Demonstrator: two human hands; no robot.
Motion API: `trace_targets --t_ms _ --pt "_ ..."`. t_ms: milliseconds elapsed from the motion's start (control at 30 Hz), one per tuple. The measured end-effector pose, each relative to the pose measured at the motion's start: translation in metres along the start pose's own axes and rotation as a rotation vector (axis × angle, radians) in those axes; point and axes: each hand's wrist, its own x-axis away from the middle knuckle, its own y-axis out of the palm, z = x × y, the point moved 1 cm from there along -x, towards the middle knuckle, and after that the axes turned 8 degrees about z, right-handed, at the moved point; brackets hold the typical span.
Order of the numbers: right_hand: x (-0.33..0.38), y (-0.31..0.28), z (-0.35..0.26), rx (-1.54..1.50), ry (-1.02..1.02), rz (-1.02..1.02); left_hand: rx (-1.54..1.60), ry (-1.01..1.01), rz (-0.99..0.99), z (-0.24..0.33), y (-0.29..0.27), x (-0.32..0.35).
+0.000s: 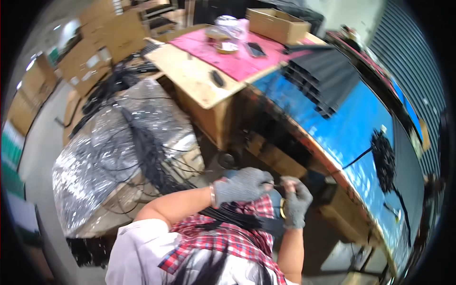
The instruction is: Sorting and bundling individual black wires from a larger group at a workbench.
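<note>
My left hand (242,186), in a grey glove with bare fingertips, is closed in a pinch above my lap. Close by on its right, my right hand (297,204), gloved the same way, is pinched too, its fingertips facing the left ones. Whatever lies between the fingers is too small and blurred to make out. Below the hands, a bundle of black strands (235,217) lies across my red checked garment (209,240). Another long black bundle of cable-like strands (145,149) runs over a plastic-wrapped stack (102,159) to my left.
A blue-topped bench (342,142) on the right carries black rectangular tubes (327,76), a black cable bundle (384,159) and a hammer-like tool (393,212). Ahead stands a wooden table (204,90) with a pink cover, tape rolls and an open carton (278,26). Cardboard boxes (349,216) sit under the bench.
</note>
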Motion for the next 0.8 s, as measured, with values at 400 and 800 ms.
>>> trace_targets --t_ms 400,800 --pt "0.013 -0.01 0.004 -0.098 0.225 -0.12 -0.018 -0.027 -0.068 0.002 0.025 0.021" --pt "0.023 0.005 -0.032 -0.108 0.041 -0.313 0.468 -0.31 -0.416 0.014 -0.02 0.018"
